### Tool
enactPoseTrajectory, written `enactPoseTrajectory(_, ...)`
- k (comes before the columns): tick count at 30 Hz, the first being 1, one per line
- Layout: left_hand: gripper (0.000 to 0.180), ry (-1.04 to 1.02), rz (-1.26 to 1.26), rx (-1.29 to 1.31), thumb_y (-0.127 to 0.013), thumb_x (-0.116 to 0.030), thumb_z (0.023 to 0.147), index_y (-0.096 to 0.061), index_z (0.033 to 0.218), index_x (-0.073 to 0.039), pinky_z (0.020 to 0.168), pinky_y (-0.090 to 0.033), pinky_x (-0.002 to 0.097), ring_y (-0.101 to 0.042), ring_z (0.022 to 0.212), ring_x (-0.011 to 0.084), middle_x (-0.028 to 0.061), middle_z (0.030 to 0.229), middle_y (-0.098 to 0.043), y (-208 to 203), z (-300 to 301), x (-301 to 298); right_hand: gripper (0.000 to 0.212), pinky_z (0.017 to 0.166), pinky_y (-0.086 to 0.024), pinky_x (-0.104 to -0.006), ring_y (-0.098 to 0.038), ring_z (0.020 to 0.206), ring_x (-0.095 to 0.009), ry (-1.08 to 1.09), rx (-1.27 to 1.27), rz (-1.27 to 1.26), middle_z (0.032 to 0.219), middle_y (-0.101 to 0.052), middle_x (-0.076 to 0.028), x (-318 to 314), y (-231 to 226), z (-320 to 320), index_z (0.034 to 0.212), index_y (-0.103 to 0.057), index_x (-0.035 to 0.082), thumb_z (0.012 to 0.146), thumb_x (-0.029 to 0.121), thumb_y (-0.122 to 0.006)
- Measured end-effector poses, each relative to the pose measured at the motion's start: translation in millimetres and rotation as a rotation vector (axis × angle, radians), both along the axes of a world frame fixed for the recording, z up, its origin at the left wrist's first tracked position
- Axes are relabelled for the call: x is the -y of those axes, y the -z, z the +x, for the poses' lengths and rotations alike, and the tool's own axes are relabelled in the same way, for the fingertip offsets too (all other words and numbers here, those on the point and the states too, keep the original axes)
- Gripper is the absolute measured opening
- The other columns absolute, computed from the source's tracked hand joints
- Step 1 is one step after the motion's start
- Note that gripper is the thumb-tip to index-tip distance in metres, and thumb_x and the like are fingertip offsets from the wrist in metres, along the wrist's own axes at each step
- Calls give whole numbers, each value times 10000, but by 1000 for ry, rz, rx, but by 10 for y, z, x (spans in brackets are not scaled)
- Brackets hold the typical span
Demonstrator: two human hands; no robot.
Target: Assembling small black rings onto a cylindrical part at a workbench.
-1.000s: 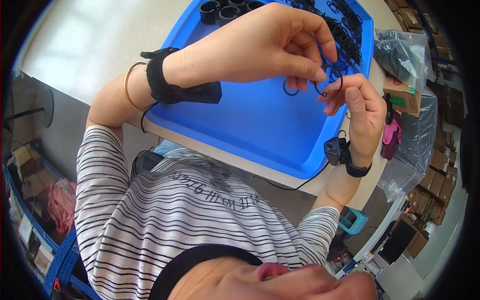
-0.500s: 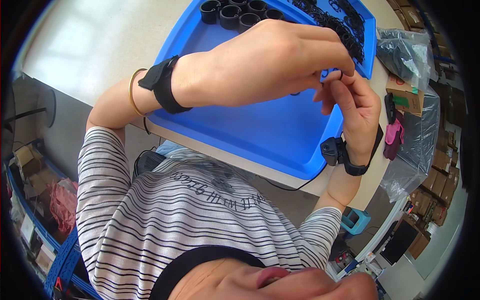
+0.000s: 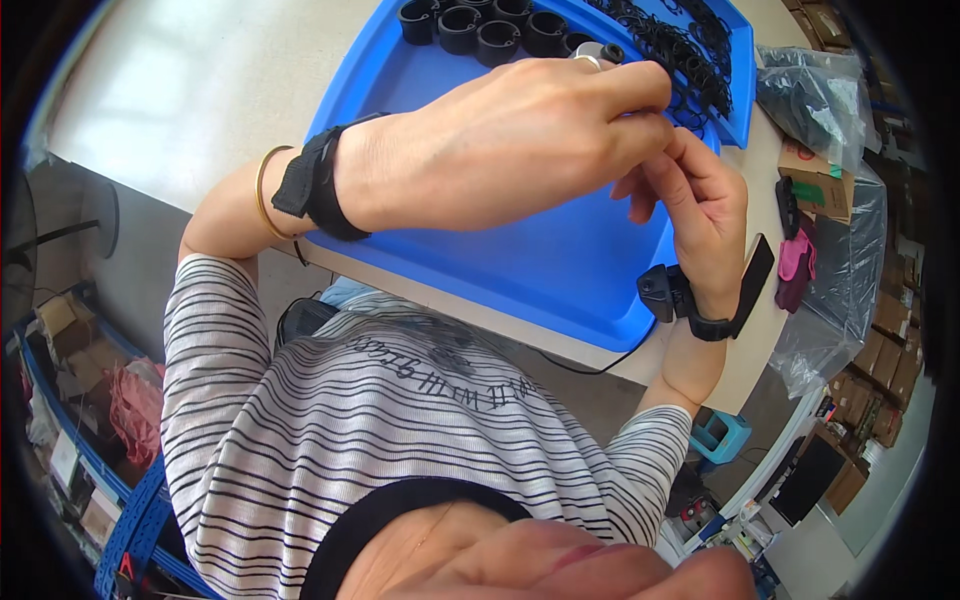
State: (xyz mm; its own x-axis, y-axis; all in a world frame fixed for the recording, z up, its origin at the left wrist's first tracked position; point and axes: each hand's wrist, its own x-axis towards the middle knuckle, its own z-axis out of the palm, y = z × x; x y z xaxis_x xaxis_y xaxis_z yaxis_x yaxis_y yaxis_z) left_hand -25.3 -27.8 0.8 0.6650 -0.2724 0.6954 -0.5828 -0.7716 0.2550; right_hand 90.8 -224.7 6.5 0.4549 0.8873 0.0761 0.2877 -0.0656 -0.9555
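Observation:
My left hand [image 3: 530, 135] reaches across over the large blue tray [image 3: 490, 275], its fingers bent and pressed together. Its fingertips meet those of my right hand [image 3: 712, 215] above the tray's right side. The right thumb and forefinger are pinched together. Whatever lies between the fingertips is hidden behind the left hand. Several black cylindrical collars [image 3: 497, 42] stand at the tray's far end. Just beyond my left knuckles shows a small grey and black piece [image 3: 603, 52], partly covered. Many thin black rings [image 3: 700, 60] lie heaped in a smaller blue tray [image 3: 742, 110] at the far right.
Both trays rest on a pale table [image 3: 190, 90]. To the right are clear plastic bags [image 3: 815, 105], a cardboard box [image 3: 815, 180] and a pink and maroon cloth item [image 3: 797, 262]. A black strap with a small box [image 3: 660, 292] circles my right wrist.
My left hand has turned and shifted slightly, and its fingers now cover the right fingertips. The small dark ring seen there before is hidden. The grey and black piece has come into sight.

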Motion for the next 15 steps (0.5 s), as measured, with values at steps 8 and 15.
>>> enactPoseTrajectory(8, 129, -58, 143, 58, -684, -133, 819, -682, 856, -10, 696, -580, 330, -639, 853, 239, 82, 944, -545, 8, -9, 72, 251, 570, -460, -221, -588, 645, -70, 67, 215, -79, 821, -693, -14, 9, -42, -55, 1048, -685, 14, 1079, 238, -578)
enactPoseTrajectory(15, 219, 109, -33, 87, -703, -133, 865, -681, 1035, 3, 703, -588, 351, -681, 848, 233, 92, 992, -637, 0, 121, -78, 334, 544, -441, -225, -566, 595, -77, -13, -90, -24, 726, -635, -20, 11, -35, 15, 988, -672, -1, 1098, 283, -535)
